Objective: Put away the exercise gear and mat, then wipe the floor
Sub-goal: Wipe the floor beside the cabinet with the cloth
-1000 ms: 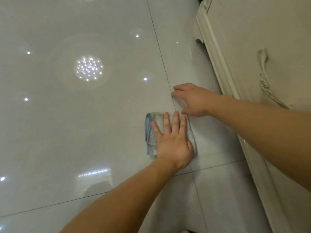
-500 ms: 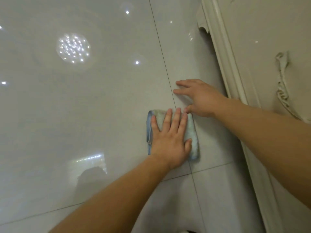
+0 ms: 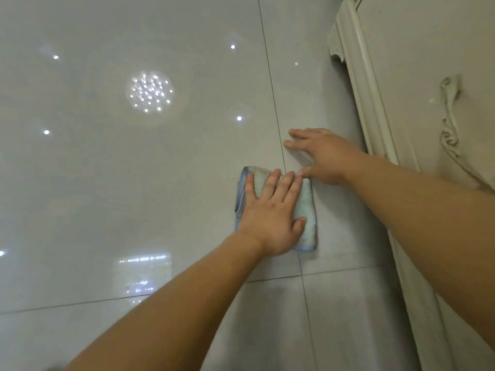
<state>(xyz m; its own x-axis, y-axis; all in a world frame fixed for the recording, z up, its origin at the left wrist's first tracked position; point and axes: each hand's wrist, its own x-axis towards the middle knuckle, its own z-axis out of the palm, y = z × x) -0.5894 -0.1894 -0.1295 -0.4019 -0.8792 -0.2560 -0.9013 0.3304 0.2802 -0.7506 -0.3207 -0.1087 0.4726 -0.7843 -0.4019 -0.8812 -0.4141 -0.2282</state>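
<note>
Glossy pale tiled floor (image 3: pixel 134 183), seen from above, with a round cluster of lamp reflections (image 3: pixel 149 92) at upper left. A cream cabinet (image 3: pixel 417 62) with a scrolled handle (image 3: pixel 450 124) stands along the right edge. The left hand (image 3: pixel 270 218) lies palm-down on a folded blue cloth (image 3: pixel 306 210), fingers straight and slightly spread, pressing it flat rather than clutching it. The right hand (image 3: pixel 324 156) rests palm-down on bare tile just beyond the cloth, fingers extended and relaxed, grasping nothing; its thumb nearly meets the left fingertips. The cloth lies on the floor across a grout line (image 3: pixel 273 84), near the cabinet base.
</note>
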